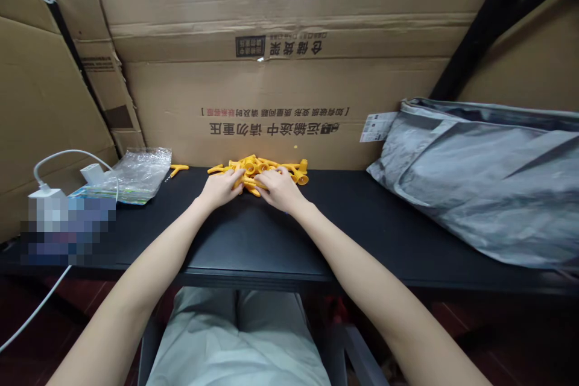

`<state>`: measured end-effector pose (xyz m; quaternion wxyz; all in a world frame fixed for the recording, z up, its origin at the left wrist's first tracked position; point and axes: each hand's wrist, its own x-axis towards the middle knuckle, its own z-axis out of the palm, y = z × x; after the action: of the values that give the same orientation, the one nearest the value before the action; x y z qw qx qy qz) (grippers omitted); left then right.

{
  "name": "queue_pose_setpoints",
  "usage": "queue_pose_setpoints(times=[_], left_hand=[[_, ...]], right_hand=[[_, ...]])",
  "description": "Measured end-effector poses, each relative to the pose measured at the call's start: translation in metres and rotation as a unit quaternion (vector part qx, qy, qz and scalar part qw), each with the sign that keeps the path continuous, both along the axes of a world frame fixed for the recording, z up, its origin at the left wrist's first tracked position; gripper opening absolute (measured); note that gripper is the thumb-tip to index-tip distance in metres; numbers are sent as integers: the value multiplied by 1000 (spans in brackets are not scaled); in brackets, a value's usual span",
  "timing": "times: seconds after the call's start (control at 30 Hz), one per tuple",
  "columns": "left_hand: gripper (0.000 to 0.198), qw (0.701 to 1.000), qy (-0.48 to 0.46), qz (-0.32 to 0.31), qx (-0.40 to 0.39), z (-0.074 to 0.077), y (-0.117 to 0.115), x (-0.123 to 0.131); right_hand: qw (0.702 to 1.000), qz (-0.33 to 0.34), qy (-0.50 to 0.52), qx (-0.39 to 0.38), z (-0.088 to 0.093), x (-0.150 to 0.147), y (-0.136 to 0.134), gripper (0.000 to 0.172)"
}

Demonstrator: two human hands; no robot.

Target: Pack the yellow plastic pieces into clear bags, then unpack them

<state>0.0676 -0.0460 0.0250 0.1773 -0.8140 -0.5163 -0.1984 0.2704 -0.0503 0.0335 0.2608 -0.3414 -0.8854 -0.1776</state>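
A heap of small yellow plastic pieces (249, 164) lies at the back of the black table, against the cardboard; some are rod-like, others have round cupped ends. My left hand (223, 186) is at the heap's left side, fingers curled inward onto yellow pieces. From the right, my right hand (281, 189) reaches in, its fingers bent over pieces too. Both hands are closed, and the fingertips nearly meet over the front of the heap. Exactly which pieces they grip is partly hidden. One T-shaped yellow piece (179, 169) lies apart on the left.
Tall cardboard (289, 84) walls the table's back. A grey fabric bag (479, 187) fills the right side. To the left are a clear plastic bag (140, 175), a white charger (47, 202) with cable, and a blurred-out item (72, 235). The black table's (257, 247) front edge is near my lap.
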Motion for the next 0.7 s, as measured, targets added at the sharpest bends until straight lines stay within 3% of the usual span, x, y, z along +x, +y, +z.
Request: queue_pose_setpoints(times=[0.17, 0.47, 0.7], left_hand=[[38, 999, -7, 23, 23, 3, -2, 1], [32, 999, -38, -19, 19, 4, -1, 2], [40, 997, -68, 11, -30, 4, -1, 5]], right_hand=[[997, -74, -18, -12, -4, -3, -2, 27], [996, -86, -32, 4, -6, -1, 3, 20], [993, -98, 8, 61, -5, -4, 4, 29]])
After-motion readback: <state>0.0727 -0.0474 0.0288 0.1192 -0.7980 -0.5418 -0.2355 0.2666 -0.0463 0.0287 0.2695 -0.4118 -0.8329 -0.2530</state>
